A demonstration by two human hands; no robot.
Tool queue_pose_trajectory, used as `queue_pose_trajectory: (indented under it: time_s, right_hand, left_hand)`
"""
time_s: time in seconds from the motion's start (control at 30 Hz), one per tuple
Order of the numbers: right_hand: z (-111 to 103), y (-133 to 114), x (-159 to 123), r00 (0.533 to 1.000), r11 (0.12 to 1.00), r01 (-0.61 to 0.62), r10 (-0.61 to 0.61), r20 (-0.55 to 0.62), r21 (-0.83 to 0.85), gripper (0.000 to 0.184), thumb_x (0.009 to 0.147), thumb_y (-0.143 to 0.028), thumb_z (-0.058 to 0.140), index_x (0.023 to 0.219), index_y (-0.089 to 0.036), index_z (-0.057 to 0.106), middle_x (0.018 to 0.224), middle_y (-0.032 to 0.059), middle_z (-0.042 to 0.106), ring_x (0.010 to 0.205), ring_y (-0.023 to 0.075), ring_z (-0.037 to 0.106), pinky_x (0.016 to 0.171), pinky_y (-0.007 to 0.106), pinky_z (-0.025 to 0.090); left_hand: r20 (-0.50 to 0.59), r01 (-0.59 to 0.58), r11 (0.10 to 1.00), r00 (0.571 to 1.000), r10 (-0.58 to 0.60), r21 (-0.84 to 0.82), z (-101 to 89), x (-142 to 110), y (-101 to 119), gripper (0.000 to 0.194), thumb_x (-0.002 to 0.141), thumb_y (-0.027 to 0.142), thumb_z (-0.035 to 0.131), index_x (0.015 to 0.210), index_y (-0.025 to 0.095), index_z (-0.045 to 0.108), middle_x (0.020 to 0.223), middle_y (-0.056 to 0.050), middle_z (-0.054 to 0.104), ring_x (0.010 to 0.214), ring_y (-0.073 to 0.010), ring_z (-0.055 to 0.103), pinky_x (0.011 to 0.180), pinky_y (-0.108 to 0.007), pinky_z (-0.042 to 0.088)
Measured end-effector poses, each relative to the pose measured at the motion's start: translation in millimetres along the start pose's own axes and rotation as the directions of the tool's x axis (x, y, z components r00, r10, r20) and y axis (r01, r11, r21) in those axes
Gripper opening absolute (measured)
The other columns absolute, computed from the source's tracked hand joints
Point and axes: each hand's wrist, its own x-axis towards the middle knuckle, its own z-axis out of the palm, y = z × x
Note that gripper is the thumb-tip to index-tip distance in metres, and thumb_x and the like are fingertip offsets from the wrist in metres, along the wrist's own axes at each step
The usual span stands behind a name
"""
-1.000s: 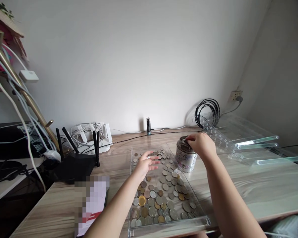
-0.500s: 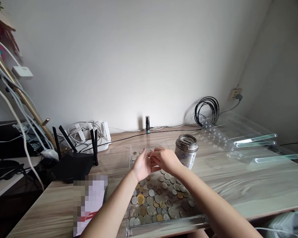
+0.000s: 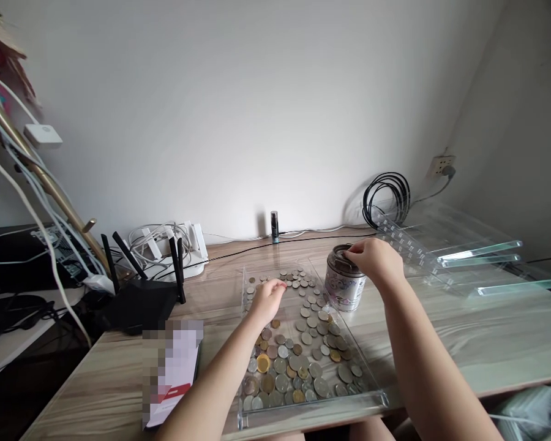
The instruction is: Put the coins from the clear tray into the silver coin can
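Note:
At the slot in the lid of a round metal coin tin (image 3: 344, 285), my right hand (image 3: 377, 260) pinches a coin, mostly hidden by the fingers. The tin stands upright, decorated with a purple and white pattern. My left hand (image 3: 267, 301) hovers over a clear plastic tray (image 3: 312, 407), its fingers curled closed; what they hold, if anything, is hidden. Many silver, gold and copper-coloured coins (image 3: 281, 383) lie spread in the tray, some behind my left hand and forearm.
A black router (image 3: 140, 303) and bundled white cables (image 3: 158, 242) sit at the left. A partly blurred pale packet (image 3: 177, 367) lies left of the tray. By the wall stand a small dark bottle (image 3: 274, 226) and coiled black cable (image 3: 386, 199). Clear acrylic pieces (image 3: 482, 251) occupy the right.
My hands have parted from each other above the tray. The right has moved right to the tin's lid; the left has come slightly down and stays over the coins.

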Motion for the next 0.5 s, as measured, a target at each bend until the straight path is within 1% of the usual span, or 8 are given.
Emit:
queue_pose_trajectory:
  time_s: [0.1, 0.17, 0.23, 0.27, 0.3, 0.37, 0.4, 0.5]
  right_hand:
    - [-0.4, -12.7, -11.4, 0.96, 0.988, 0.134, -0.111, -0.257, 0.075, 0.027, 0.073, -0.037, 0.047, 0.083, -0.022, 0.067, 0.083, 0.0053, 0.063, 0.078, 0.0189, 0.054, 0.057, 0.026, 0.037]
    - [7.5, -29.4, -20.3, 0.922, 0.945, 0.29, -0.234, -0.308, 0.151, 0.029, 0.079, -0.032, 0.04, 0.088, -0.02, 0.065, 0.086, 0.0052, 0.063, 0.075, 0.0153, 0.054, 0.062, 0.025, 0.039]
    - [24.9, -50.5, -27.8, 0.902, 0.875, 0.431, -0.413, -0.127, 0.22, 0.03, 0.081, -0.028, 0.037, 0.088, -0.019, 0.064, 0.086, 0.0051, 0.062, 0.071, 0.0125, 0.054, 0.065, 0.023, 0.04]
    - [36.3, -61.1, -30.5, 0.859, 0.836, 0.488, -0.511, 0.031, 0.25, 0.03, 0.082, -0.028, 0.036, 0.09, -0.019, 0.063, 0.089, 0.0053, 0.062, 0.071, 0.012, 0.055, 0.066, 0.022, 0.041]
    - [48.7, -70.6, -32.8, 0.793, 0.811, 0.527, -0.577, 0.197, 0.256, 0.03, 0.082, -0.029, 0.036, 0.091, -0.019, 0.063, 0.092, 0.0062, 0.062, 0.075, 0.0129, 0.056, 0.068, 0.023, 0.042]
    - [72.4, -83.9, -36.9, 0.653, 0.781, 0.602, -0.602, 0.459, 0.168, 0.032, 0.082, -0.031, 0.038, 0.101, -0.017, 0.06, 0.104, 0.0115, 0.058, 0.088, 0.0189, 0.056, 0.075, 0.03, 0.042]
    - [82.0, -87.0, -39.6, 0.605, 0.766, 0.63, -0.586, 0.539, 0.126, 0.033, 0.081, -0.031, 0.041, 0.104, -0.017, 0.059, 0.11, 0.0137, 0.055, 0.094, 0.0225, 0.054, 0.078, 0.035, 0.041]
    - [97.0, -82.9, -53.8, 0.483, 0.687, 0.723, -0.579, 0.656, 0.075, 0.035, 0.076, -0.028, 0.049, 0.109, -0.02, 0.057, 0.123, 0.0176, 0.045, 0.103, 0.0322, 0.049, 0.081, 0.05, 0.037]
  left_hand:
    - [-0.028, -0.039, 0.957, 0.998, 0.049, 0.289, 0.1, -2.9, -1.6, 0.029, 0.078, 0.019, 0.038, 0.095, 0.017, 0.061, 0.105, -0.008, 0.06, 0.103, -0.02, 0.05, 0.09, -0.03, 0.035]
    - [0.006, -0.061, 0.907, 0.998, 0.065, 0.417, -1.0, -5.1, -3.6, 0.035, 0.077, 0.016, 0.037, 0.105, 0.014, 0.058, 0.117, -0.011, 0.054, 0.113, -0.0217, 0.043, 0.096, -0.032, 0.029]
    - [0.071, -0.059, 0.856, 0.997, 0.027, 0.513, -2.7, -6.9, -5.6, 0.042, 0.078, 0.02, 0.038, 0.118, 0.01, 0.05, 0.129, -0.015, 0.041, 0.122, -0.0264, 0.032, 0.099, -0.037, 0.024]
    - [0.104, -0.042, 0.833, 0.994, -0.019, 0.551, -3.5, -7.6, -6.3, 0.047, 0.079, 0.025, 0.039, 0.123, 0.009, 0.044, 0.134, -0.017, 0.034, 0.126, -0.0293, 0.025, 0.099, -0.041, 0.022]
    - [0.136, -0.019, 0.812, 0.988, -0.075, 0.584, -4.3, -8.2, -6.8, 0.053, 0.079, 0.03, 0.039, 0.127, 0.009, 0.039, 0.138, -0.018, 0.026, 0.128, -0.032, 0.018, 0.099, -0.045, 0.02]
    - [0.202, 0.014, 0.78, 0.963, -0.18, 0.626, -5.4, -9.7, -6.4, 0.061, 0.079, 0.04, 0.039, 0.132, 0.012, 0.031, 0.142, -0.016, 0.016, 0.129, -0.0354, 0.007, 0.098, -0.051, 0.017]
    - [0.235, 0.019, 0.77, 0.947, -0.218, 0.638, -5.8, -10.8, -5.6, 0.063, 0.078, 0.043, 0.039, 0.133, 0.015, 0.029, 0.142, -0.015, 0.013, 0.129, -0.0361, 0.005, 0.098, -0.052, 0.016]
    - [0.298, 0.001, 0.752, 0.918, -0.261, 0.659, -7.0, -18.0, -1.1, 0.063, 0.076, 0.044, 0.041, 0.132, 0.018, 0.032, 0.143, -0.012, 0.014, 0.129, -0.0361, 0.006, 0.098, -0.051, 0.019]
